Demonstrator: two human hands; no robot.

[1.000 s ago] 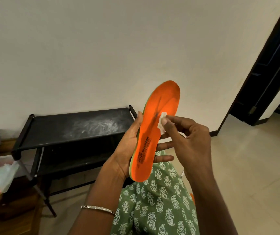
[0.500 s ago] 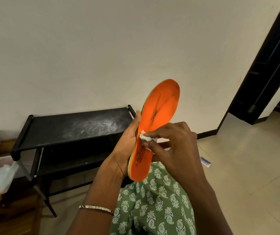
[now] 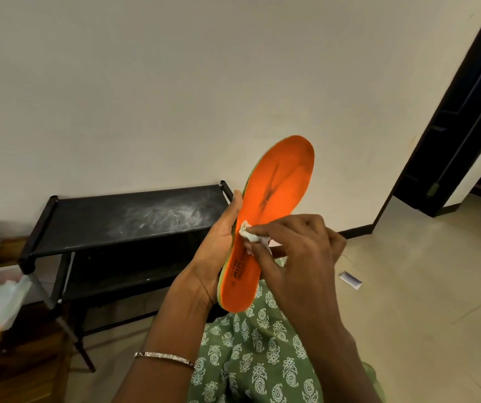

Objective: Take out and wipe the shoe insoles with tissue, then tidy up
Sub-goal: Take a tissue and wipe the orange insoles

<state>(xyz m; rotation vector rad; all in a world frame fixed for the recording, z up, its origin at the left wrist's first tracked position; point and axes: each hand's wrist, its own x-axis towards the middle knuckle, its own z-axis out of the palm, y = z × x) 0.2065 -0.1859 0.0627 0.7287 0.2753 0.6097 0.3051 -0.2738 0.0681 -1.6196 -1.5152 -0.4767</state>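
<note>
The tissue [image 3: 249, 232] has slid from the forefoot down to the left edge of the orange insole [image 3: 280, 181], midway along, pinched by the right hand [image 3: 300, 257]. The left hand [image 3: 213, 257] grips it upright above the lap [image 3: 256, 359]; the heel lies below the fingers.

The tissue [image 3: 250, 235] and right hand [image 3: 300, 257] now lower on the insole [image 3: 280, 181], nearer its left edge and heel.

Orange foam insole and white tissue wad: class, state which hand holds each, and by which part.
Left hand grips the orange foam insole by its heel half, thumb on the left edge. Right hand pinches the white tissue wad at its right end.
</note>
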